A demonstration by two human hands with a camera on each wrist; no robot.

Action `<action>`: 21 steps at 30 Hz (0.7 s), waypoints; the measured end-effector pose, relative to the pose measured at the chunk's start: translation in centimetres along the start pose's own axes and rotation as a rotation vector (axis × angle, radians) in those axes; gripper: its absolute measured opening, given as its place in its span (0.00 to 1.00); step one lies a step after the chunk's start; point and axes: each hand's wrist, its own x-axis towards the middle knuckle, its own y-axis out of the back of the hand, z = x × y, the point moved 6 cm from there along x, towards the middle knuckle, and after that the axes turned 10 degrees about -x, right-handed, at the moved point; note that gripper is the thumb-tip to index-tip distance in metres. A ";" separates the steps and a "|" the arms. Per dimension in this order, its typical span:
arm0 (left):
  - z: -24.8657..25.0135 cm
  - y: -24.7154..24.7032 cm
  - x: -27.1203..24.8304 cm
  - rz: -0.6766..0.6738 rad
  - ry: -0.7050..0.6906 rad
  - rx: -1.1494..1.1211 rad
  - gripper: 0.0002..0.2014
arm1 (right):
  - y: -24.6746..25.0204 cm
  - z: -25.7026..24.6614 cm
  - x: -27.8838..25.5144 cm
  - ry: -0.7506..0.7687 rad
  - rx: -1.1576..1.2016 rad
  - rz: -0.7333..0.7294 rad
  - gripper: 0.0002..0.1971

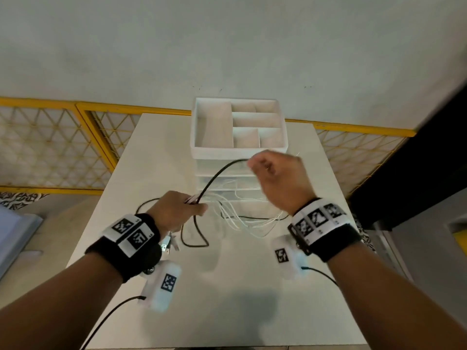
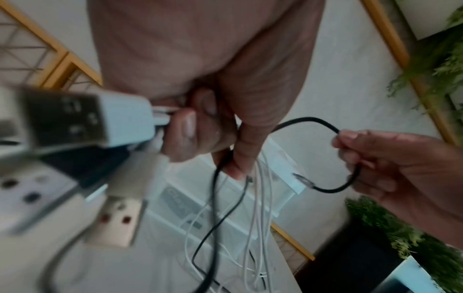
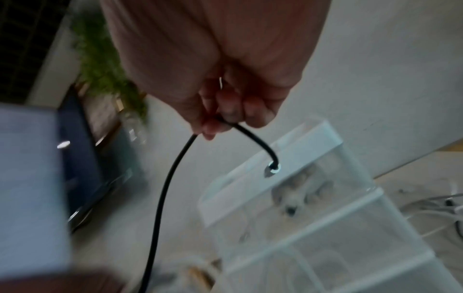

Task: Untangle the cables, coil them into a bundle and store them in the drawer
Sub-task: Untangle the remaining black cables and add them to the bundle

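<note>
Between left hand and right hand, smooth black cable arched.

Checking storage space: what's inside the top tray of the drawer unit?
The top tray shows several divided compartments, all bare white in the head view. The right hand covers only part of its front wall; the drawers below are too blurred to judge.

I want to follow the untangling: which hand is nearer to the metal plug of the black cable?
Right. The right hand pinches the black cable just behind its plug; the left hand grips the bundle farther along.
</note>
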 end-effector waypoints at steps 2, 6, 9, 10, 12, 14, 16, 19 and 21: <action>-1.0 0.8 0.3 0.026 0.061 -0.026 0.15 | 2.8 2.8 1.3 -0.138 -0.024 0.138 0.07; -2.6 2.4 0.2 -0.002 0.073 -0.019 0.16 | 6.8 8.9 1.8 -0.455 -0.039 0.369 0.11; -2.6 2.7 -0.2 -0.002 0.038 -0.029 0.20 | 6.4 12.8 1.3 -0.618 -0.016 0.384 0.08; -2.3 2.5 -0.4 -0.006 0.026 -0.064 0.20 | 5.6 13.5 1.3 -0.613 -0.020 0.337 0.07; -1.2 1.9 -0.7 -0.029 0.012 -0.164 0.19 | 3.9 13.1 1.3 -0.550 -0.068 0.183 0.09; 0.2 1.1 -1.0 -0.075 -0.003 -0.200 0.19 | 2.5 11.0 1.1 -0.440 -0.118 0.093 0.23; 1.7 0.0 -1.2 -0.137 -0.013 -0.189 0.18 | 1.5 6.6 0.5 -0.193 -0.146 0.116 0.28; 3.9 -1.8 -1.6 -0.242 -0.028 -0.169 0.15 | -2.2 0.2 -1.1 0.221 -0.122 -0.048 0.26; 5.1 -2.5 -1.8 -0.286 -0.047 -0.162 0.14 | -3.7 -1.5 -1.3 0.310 -0.098 -0.096 0.18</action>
